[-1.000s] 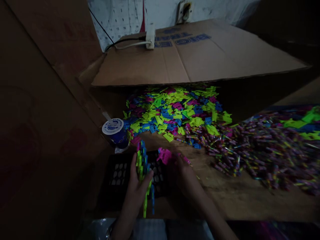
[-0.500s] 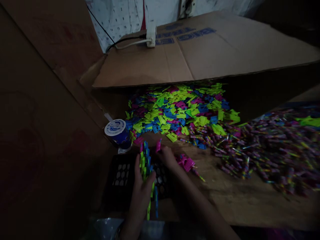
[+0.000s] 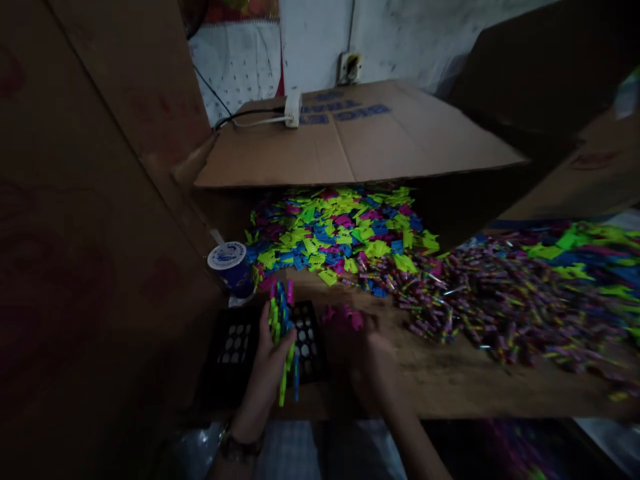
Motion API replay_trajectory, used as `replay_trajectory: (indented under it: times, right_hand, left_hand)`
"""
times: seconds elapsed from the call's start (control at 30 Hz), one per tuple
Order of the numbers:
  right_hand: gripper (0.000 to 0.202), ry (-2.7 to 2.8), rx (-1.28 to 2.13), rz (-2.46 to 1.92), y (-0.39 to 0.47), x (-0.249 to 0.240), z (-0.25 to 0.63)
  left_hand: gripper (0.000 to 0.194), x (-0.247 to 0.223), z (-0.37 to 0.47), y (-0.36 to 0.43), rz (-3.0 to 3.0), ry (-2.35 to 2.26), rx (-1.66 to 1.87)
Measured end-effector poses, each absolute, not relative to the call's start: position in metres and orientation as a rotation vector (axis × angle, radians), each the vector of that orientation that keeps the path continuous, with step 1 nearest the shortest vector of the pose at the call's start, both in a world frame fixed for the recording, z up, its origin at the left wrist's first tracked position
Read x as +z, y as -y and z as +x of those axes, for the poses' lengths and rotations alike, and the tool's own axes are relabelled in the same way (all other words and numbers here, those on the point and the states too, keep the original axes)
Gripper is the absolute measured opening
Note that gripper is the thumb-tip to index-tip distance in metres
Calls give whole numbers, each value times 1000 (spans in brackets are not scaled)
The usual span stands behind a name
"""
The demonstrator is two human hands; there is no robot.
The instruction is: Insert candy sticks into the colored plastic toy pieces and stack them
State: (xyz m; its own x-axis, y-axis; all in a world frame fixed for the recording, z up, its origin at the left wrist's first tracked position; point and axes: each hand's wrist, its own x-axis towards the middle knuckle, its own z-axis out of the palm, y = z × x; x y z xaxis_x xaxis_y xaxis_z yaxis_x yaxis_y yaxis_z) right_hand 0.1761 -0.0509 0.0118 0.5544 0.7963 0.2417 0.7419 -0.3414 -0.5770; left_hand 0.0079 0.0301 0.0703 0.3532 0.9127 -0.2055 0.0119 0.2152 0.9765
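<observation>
My left hand (image 3: pixel 270 360) is closed around an upright bundle of flat plastic pieces (image 3: pixel 281 327), mostly yellow-green and blue, with pink ones at the top. To its right, my right hand (image 3: pixel 377 357) is smeared by motion and its fingers do not show clearly. It is beside some pink plastic pieces (image 3: pixel 345 317) on the table; whether it touches or grips one I cannot tell. Under and behind the left hand lies a black tray with rounded holes (image 3: pixel 320 360), partly hidden by the hand and bundle.
A lidded blue cup (image 3: pixel 233 273) stands at the left by a cardboard wall (image 3: pixel 125 267). Beneath a cardboard flap (image 3: pixel 360 150) lies a heap of coloured plastic pieces (image 3: pixel 325 230). Small wrapped sticks (image 3: pixel 480 293) are piled on the wooden table (image 3: pixel 430 380) at right. A power strip (image 3: pixel 293 108) rests on the flap.
My right hand has moved right, from near the bundle to the pink pieces. A pink piece that was by its fingers now shows at the bundle's top. The camera view has shifted.
</observation>
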Motion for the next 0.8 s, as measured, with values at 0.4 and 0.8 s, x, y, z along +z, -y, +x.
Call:
replay_trajectory:
  times: [0.4,0.8]
  right_hand:
    - [23,1100,401,-1731,6,-7,166]
    - [19,1491,513,-1809,-47,-10,160]
  left_hand:
    - [77,71,9,-33,1160,-997,780]
    - [105,67,0,-20,1098,-930,744]
